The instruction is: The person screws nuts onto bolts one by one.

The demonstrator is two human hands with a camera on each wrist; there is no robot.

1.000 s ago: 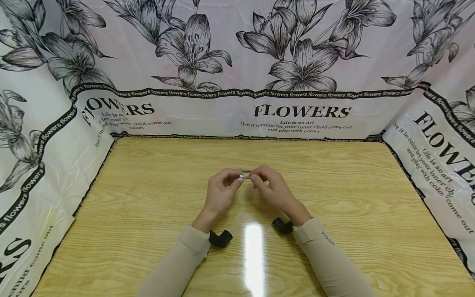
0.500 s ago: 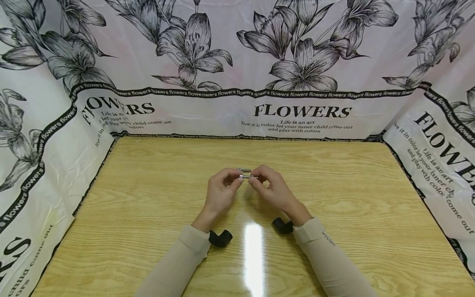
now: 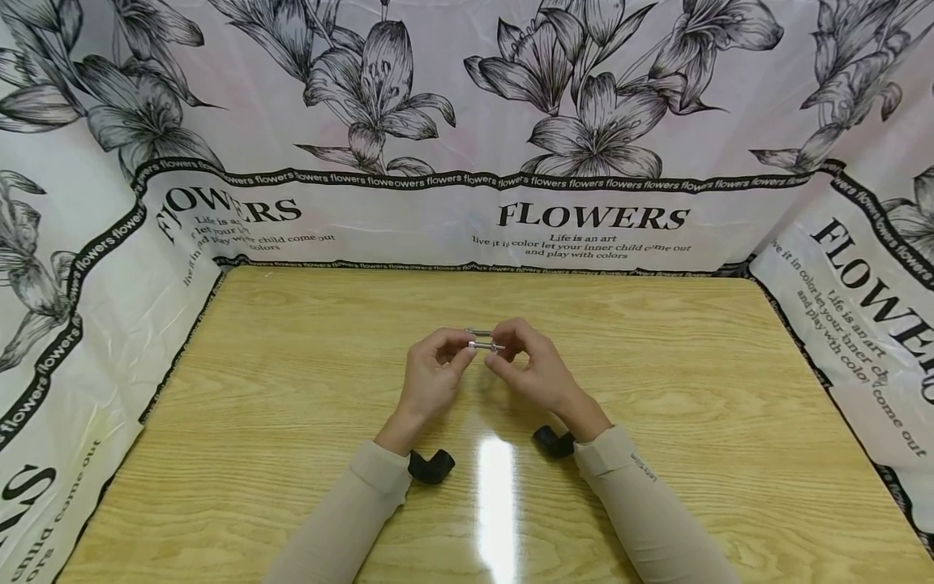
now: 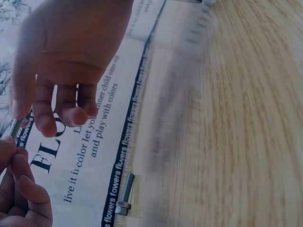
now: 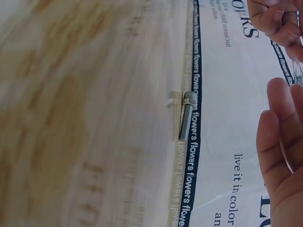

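Note:
My left hand [image 3: 432, 373] pinches the head end of a silver bolt [image 3: 481, 345] between thumb and index finger. A nut [image 3: 494, 347] sits near the bolt's free end. My right hand [image 3: 536, 369] stands at that end, thumb and index finger spread apart on either side of the nut. In the left wrist view the bolt's thread [image 4: 16, 127] shows between both hands, partly covered by fingers. Just beyond the hands lies a second bolt [image 5: 188, 116] on the table, a nut near its head.
The wood-grain table [image 3: 306, 389] spreads around the hands, with a bright light reflection in front. A floral printed sheet [image 3: 438, 219] walls off the back and both sides. Black wrist-worn pieces [image 3: 432, 467] hang at both cuffs.
My right thumb and index finger have parted from their pinch at the bolt's end, leaving the nut and tip in view. The left hand keeps its hold; the second bolt stays put.

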